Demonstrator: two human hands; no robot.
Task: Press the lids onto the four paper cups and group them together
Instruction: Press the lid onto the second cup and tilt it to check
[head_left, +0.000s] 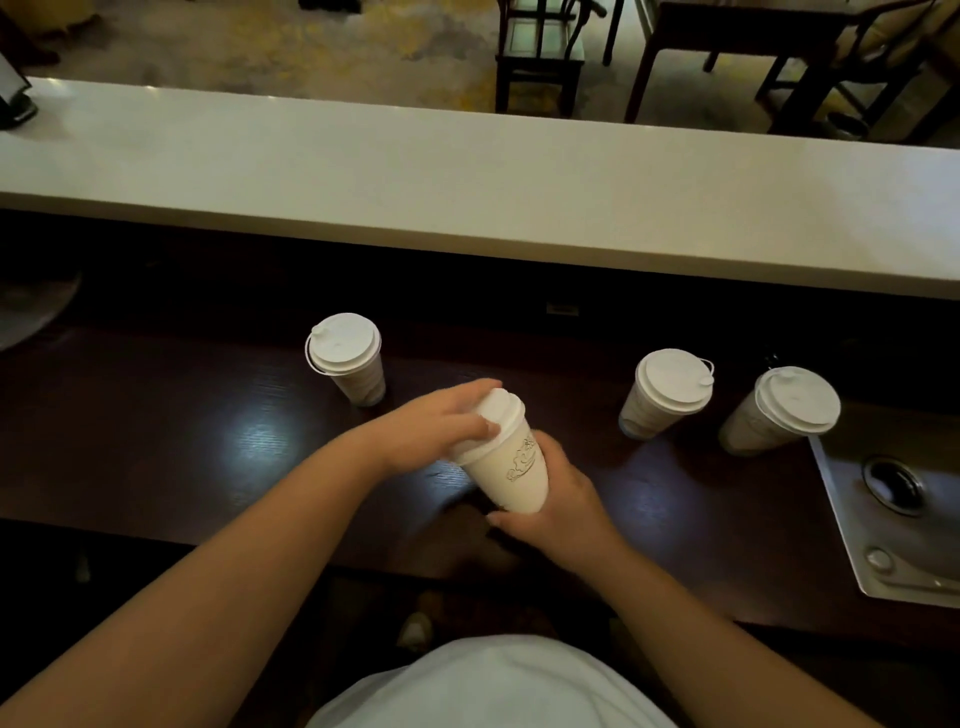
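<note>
Cup tilted, lid pointing up-left; right hand grips body, left hand fingers curled over lid

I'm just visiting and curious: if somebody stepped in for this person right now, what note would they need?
Left hand: grips the white plastic lid of the tilted white paper cup.
Right hand: holds that cup's base.
Three other lidded white paper cups stand apart on the dark wooden counter: one left, two right.
Done: all four wear lids.
Left: finish pressing, group them.
</note>
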